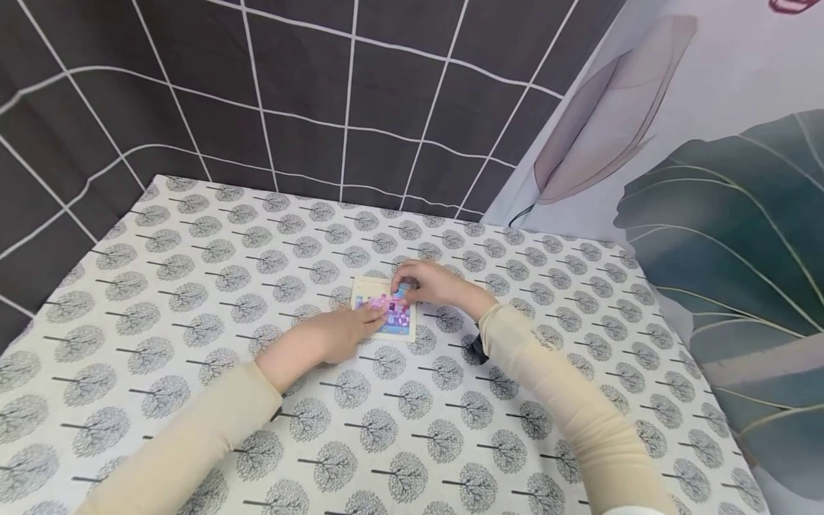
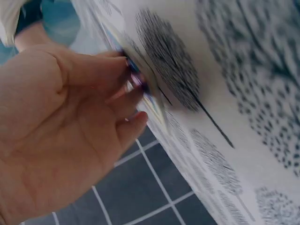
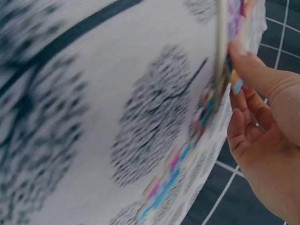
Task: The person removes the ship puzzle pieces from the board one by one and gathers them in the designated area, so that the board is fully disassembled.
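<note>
a: where's the puzzle board (image 1: 384, 312)?

b: flat on the tabletop (image 1: 193, 286), about mid-width, a bit nearer the far edge than the near one. pale frame w/ pink & blue picture. approx half of it is covered by the hands.

a: left hand (image 1: 339, 333)?

b: lies at the board's near-left corner, fingers stretched out flat over the pink part, not curled round anything. left wrist view is blurred; fingertips (image 2: 136, 119) touch the board's edge (image 2: 140, 84), that's all i can make out.

a: right hand (image 1: 433, 284)?

b: at the far-right corner of the board, fingers bent, pinching a small blue piece (image 1: 402, 290). piece mostly hidden by the fingers in the head view, shape unclear. right wrist view: fingertip (image 3: 243, 58) against a light-blue bit (image 3: 237, 85) at the board's rim, very smeared.

a: anything else?

b: dark object (image 1: 477, 348) on the cloth under the right forearm, partly hidden, can't tell what it is. sleeves cut off by the lower frame edge.
</note>
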`<state>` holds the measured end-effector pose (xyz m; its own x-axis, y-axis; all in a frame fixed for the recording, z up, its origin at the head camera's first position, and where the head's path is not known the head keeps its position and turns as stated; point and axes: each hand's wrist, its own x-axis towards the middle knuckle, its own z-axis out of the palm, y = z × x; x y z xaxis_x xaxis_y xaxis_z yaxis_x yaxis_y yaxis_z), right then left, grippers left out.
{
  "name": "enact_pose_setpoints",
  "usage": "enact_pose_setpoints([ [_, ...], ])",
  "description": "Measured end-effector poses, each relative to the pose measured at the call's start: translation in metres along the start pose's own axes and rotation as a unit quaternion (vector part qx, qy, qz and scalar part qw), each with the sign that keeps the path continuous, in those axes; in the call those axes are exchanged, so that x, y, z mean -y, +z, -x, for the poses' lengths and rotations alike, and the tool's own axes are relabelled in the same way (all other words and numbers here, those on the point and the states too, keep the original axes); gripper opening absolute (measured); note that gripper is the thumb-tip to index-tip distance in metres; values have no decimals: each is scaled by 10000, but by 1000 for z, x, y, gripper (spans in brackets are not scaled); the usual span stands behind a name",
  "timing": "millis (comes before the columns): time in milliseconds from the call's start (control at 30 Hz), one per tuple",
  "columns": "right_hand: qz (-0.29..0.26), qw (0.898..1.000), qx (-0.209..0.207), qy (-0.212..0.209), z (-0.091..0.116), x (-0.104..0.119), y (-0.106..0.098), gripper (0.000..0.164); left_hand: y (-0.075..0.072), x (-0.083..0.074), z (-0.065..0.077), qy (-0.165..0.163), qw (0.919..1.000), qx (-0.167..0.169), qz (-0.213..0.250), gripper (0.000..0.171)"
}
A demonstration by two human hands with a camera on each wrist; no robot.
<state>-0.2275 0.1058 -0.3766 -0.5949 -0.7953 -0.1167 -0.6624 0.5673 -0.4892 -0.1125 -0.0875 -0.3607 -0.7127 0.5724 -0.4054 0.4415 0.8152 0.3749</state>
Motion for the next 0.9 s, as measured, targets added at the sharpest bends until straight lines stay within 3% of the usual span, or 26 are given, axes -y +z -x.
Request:
enact_pose_setpoints([
  [200, -88, 9993, 20, 364, -6, 8, -3, 39, 3, -12, 18, -269, 9985, -274, -381, 50],
  [300, -34, 9989, 89, 459, -5, 10, -3, 37, 6, -13, 23, -264, 9984, -321, -383, 47],
  [533, -60, 9996, -274, 100, 0, 5, 2, 28, 9, -4, 24, -387, 9985, -240, 288, 47],
  [733, -27, 9972, -681, -316, 6, -2, 5, 29, 1, -8, 26, -444, 9986, -78, 266, 48],
  [900, -139, 9973, -660, -278, 7, -4, 4, 32, -2, -8, 27, -455, 9985, -70, 284, 48],
])
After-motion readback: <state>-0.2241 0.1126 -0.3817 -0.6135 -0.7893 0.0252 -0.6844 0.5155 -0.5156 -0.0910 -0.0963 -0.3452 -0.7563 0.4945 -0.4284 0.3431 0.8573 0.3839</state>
